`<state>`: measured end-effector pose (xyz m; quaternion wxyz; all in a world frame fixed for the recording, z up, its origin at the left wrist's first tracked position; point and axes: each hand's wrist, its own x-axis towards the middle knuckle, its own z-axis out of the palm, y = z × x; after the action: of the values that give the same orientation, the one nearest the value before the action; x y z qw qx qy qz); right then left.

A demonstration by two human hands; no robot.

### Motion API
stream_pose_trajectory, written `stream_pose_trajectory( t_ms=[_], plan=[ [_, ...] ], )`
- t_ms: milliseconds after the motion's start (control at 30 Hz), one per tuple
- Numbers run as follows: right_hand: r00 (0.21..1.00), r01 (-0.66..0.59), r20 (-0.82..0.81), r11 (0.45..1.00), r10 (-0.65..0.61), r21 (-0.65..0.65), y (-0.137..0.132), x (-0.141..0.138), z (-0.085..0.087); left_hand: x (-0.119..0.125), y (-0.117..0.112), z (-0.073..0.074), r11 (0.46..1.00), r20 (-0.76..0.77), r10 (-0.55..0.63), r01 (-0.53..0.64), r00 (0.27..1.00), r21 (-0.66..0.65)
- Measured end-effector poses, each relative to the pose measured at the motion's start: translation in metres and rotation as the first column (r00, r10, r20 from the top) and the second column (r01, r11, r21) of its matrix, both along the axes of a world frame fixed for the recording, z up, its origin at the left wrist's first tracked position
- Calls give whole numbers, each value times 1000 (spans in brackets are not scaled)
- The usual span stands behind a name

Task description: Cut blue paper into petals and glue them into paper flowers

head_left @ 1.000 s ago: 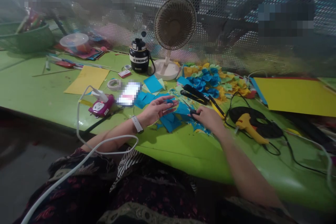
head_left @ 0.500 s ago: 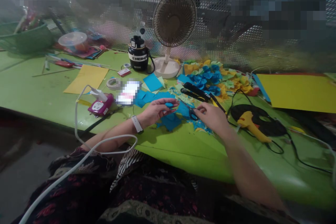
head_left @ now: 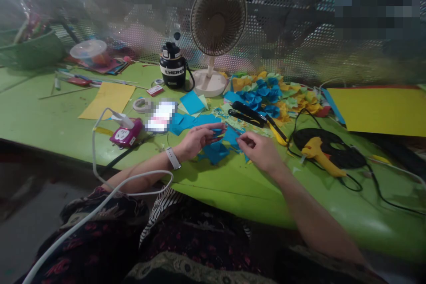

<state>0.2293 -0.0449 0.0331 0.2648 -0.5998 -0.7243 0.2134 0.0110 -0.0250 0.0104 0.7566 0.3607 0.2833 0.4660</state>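
My left hand (head_left: 202, 140), with a white watch on the wrist, pinches a small piece of blue paper (head_left: 217, 133). Close by on the right, my right hand (head_left: 256, 148) is closed around a pair of scissors (head_left: 232, 129), whose thin blades point toward the left fingertips. The scissors' handles are mostly hidden by the fingers. Beneath and between both hands lie blue paper pieces (head_left: 215, 153) on the green table. Just beyond the hands are small blue and green scraps (head_left: 229, 116) and a black hair straightener (head_left: 248, 114).
A yellow glue gun (head_left: 321, 156) rests on a black disc (head_left: 349, 155) at right. Behind are heaped paper petals (head_left: 266, 93), a fan (head_left: 218, 22) and a black bottle (head_left: 172, 67). At left sit a phone (head_left: 161, 116) and a purple socket block (head_left: 126, 132); a white cable (head_left: 133, 182) crosses my left forearm.
My right hand has shifted slightly left, nearer my left hand, and the scissors' dark handle is now more covered. The whole view has shifted a little.
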Motion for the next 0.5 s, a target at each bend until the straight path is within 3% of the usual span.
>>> stream_pose_trajectory(
  t_ms=[133, 267, 500],
  plan=[
    [977, -71, -207, 993, 50, -96, -4, -6, 0, 2, -4, -2, 998, -50, 13, -9, 999, 68],
    [882, -213, -464, 948, 81, -238, -9, -18, 0, 5, -6, -7, 993, -148, 30, -13, 988, 113],
    [789, -275, -612, 924, 60, -264, -11, -32, -10, 8, -6, -14, 981, -239, 125, -83, 963, 177]
  ],
)
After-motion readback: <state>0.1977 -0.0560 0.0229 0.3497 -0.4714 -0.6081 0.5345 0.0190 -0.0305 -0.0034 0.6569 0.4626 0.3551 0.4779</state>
